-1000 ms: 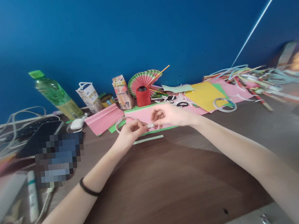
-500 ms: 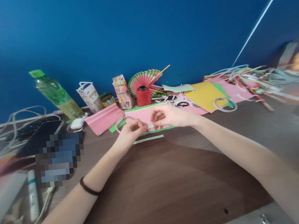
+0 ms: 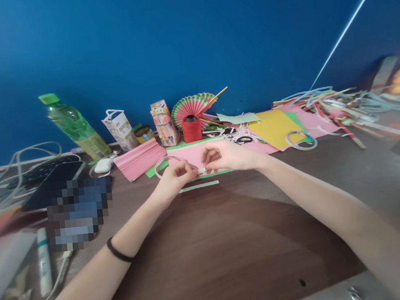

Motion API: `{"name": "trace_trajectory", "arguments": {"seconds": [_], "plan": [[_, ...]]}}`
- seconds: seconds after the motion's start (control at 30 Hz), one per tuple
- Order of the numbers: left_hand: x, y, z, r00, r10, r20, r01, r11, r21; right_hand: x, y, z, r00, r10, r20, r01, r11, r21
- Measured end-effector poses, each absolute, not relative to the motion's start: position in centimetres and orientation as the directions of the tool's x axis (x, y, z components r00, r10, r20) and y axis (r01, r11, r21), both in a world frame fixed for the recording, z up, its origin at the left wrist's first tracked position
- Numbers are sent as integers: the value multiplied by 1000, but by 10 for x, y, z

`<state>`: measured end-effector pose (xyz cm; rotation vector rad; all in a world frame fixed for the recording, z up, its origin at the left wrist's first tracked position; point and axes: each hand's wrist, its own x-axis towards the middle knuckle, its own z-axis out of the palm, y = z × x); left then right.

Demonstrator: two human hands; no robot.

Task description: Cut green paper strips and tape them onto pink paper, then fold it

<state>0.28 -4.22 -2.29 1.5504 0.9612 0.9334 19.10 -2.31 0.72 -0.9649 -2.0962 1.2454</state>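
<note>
Head cam view, here's what I'm seeing. Both hands meet over the middle of the wooden table (image 3: 230,241), just in front of a pink paper sheet (image 3: 190,153).

- The left hand (image 3: 175,177) is closed around a thin, nearly used-up tape roll (image 3: 165,158). The fingers are curled in and pinch its near rim, so the ring sticks out behind the knuckles.
- The right hand (image 3: 228,155) is closed too, with thumb and forefinger pinched on the short whitish tape end (image 3: 201,170) that bridges the two hands.
- Whether it's double-sided tape I can't tell, it's too small.

My take on how it handles:
- The roll looks close to weightless and a bit floppy, more hoop than puck, so squeezing across it would probably bend it oval. Holding it by the rim right next to where the tape peels off seems like the safest grip.
- The free end is the fiddly part. It's limp and sticky, likely to curl back on itself or grab skin, and easy to tear crooked. I'd pinch only the very tip and hold it taut.

A loose pale green paper strip (image 3: 199,186) lies flat on the table just below the hands, not touching them. A second tape roll (image 3: 300,140) sits well off to the right by the yellow paper (image 3: 272,126), and a red thread spool (image 3: 191,128) stands behind.
</note>
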Motion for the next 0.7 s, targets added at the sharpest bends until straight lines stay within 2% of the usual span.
{"name": "trace_trajectory", "arguments": {"seconds": [0.7], "plan": [[4,-45,-22,313,946,89,139,-138,981,192,-24,9,-622,782,34,292,272,-917]]}}
